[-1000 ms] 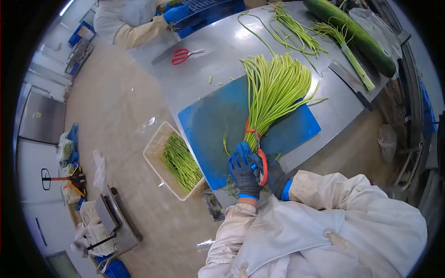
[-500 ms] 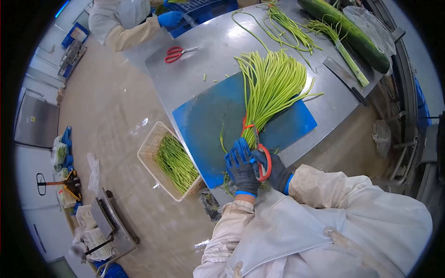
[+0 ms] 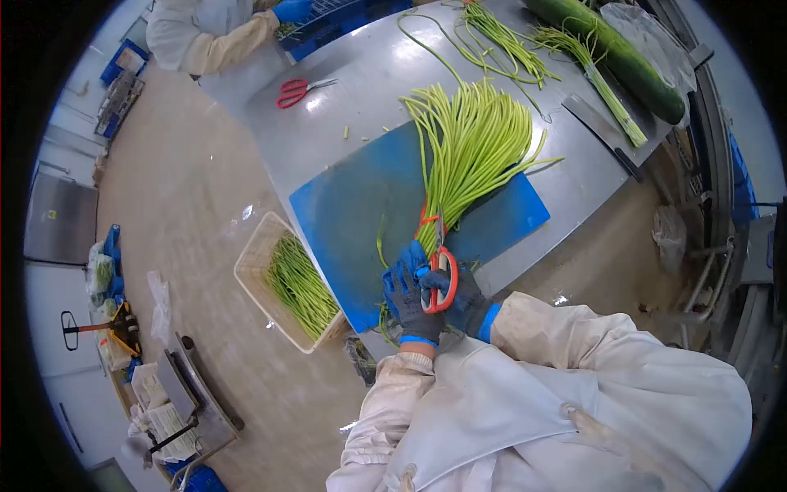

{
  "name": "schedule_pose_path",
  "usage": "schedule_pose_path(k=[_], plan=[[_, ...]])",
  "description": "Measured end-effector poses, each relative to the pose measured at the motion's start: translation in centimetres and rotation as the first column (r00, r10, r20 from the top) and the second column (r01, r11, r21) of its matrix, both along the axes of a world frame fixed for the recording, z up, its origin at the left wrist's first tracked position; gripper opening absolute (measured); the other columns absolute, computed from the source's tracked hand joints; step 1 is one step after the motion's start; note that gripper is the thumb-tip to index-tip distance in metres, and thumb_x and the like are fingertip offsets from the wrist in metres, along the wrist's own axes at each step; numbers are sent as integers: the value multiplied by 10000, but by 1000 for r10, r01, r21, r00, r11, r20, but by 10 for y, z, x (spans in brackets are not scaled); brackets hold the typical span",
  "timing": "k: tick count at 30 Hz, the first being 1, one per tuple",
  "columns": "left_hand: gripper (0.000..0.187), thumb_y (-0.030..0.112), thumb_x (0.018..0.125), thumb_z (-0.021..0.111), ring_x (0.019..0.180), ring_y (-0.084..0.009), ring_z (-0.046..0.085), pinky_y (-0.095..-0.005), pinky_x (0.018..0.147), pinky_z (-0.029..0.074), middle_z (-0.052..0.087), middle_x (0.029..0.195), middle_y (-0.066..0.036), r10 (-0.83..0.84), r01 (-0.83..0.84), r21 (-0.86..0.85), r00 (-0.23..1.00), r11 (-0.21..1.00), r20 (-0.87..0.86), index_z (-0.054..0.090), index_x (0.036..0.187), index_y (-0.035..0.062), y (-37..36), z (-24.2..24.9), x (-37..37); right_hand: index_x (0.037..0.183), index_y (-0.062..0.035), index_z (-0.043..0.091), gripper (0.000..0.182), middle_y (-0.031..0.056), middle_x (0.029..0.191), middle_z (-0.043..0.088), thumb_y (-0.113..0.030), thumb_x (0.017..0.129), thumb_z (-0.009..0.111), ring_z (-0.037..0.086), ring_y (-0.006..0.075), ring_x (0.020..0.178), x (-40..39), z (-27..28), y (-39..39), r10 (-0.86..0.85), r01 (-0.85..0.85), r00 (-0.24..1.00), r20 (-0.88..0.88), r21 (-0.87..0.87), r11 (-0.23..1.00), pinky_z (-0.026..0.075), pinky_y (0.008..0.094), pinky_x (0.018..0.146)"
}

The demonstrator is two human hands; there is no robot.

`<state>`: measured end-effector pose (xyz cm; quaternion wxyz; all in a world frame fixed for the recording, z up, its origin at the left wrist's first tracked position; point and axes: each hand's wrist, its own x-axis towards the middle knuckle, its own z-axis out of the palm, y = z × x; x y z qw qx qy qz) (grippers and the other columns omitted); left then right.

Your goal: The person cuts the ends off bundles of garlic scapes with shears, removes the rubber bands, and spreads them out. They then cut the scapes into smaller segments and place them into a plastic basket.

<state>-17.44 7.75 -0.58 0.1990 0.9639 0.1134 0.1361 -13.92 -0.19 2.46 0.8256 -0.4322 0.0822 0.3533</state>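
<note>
A large bunch of garlic scapes (image 3: 479, 135) fans out across the blue cutting board (image 3: 340, 197), bound near its lower end by a red tie (image 3: 427, 218). My left hand (image 3: 412, 299), in a grey and blue glove, is closed around that lower end, close to the board's near edge. In my gloved right hand (image 3: 467, 305) are red-handled scissors (image 3: 452, 279), with the blades pointing up along the bunch just below the tie. The scape ends between my hands are mostly hidden.
A crate (image 3: 248, 271) of cut green stems stands left of the metal table (image 3: 279, 143). On the table lie other red scissors (image 3: 293, 93), a knife (image 3: 602, 135), a winter melon (image 3: 611, 57) and more scapes (image 3: 500, 37). Across from me, a co-worker's gloved hand (image 3: 293, 10) touches a blue crate.
The scissors have turned more upright and lie nearer my left hand, with their handle loops more visible. The whole view has shifted slightly, and the bunch stays on the board.
</note>
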Motion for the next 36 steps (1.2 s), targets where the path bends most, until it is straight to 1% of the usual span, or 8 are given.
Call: schedule_pose_path(k=[9, 12, 16, 19, 25, 28, 33, 36], plan=[[600, 274, 828, 457, 1132, -261, 435, -433, 963, 306, 418, 1295, -116, 13, -14, 125, 1000, 992, 8, 296, 1370, 75, 1, -12, 3, 849, -22, 536, 190, 34, 707, 525, -174, 769, 618, 515, 122, 624, -11, 0, -22, 91, -89, 996, 18, -88, 992, 433, 271, 546], [611, 318, 829, 478, 1157, -298, 416, -449, 960, 299, 437, 1272, -159, 37, -31, 211, 999, 977, -26, 315, 1349, 40, -5, -5, 3, 925, -24, 523, 227, 59, 775, 536, -182, 788, 611, 553, 153, 702, 12, -3, -40, 447, -294, 872, 199, -518, 803, 454, 304, 608], [663, 357, 826, 512, 1160, -318, 404, -472, 970, 280, 418, 1285, -178, 66, -67, 122, 998, 990, 7, 292, 1354, 23, -9, 8, 7, 948, -54, 519, 212, 3, 676, 493, -232, 845, 573, 467, 138, 563, 98, -80, -40, -226, 290, 873, 432, -90, 953, 440, 283, 546], [667, 377, 835, 508, 1160, -325, 402, -477, 978, 270, 413, 1290, -183, 28, -26, 151, 1000, 988, -14, 291, 1353, 17, -13, 7, -10, 969, -36, 511, 216, 15, 692, 509, -194, 836, 576, 492, 123, 588, 124, 70, -55, 146, 469, 566, 811, -462, 752, 446, 286, 558], [627, 411, 829, 527, 1165, -358, 387, -503, 977, 268, 414, 1287, -194, 17, -21, 88, 999, 996, 41, 379, 1307, 33, 4, 32, -1, 1117, 15, 496, 378, 42, 814, 587, -155, 802, 618, 566, 101, 704, 102, 57, -107, 592, -282, 751, 293, -669, 688, 466, 251, 573], [545, 399, 804, 583, 1115, -339, 454, -468, 950, 326, 482, 1225, -196, -10, -23, 288, 993, 957, 114, 497, 1215, 53, 35, 68, 12, 1102, 18, 499, 365, 44, 829, 589, -149, 800, 617, 570, 114, 697, 97, 13, -121, 460, -44, 703, 542, -613, 789, 476, 258, 594], [285, 267, 817, 600, 805, -259, 628, -338, 706, 481, 634, 922, -170, -71, -93, -396, 922, 913, -380, 608, 994, 44, 72, 21, 92, 1108, 10, 493, 365, 51, 853, 580, -140, 799, 616, 560, 106, 675, 101, 13, -119, 451, -221, 813, 369, -521, 824, 481, 266, 599], [181, 195, 859, 541, 676, -193, 606, -305, 589, 473, 630, 815, -117, -295, 294, -89, 955, 952, 4, 614, 911, 38, 106, -37, 101, 1097, 5, 505, 352, 48, 853, 567, -133, 796, 623, 543, 96, 663, 104, 27, -125, 425, -201, 812, 400, -491, 847, 474, 263, 598]])
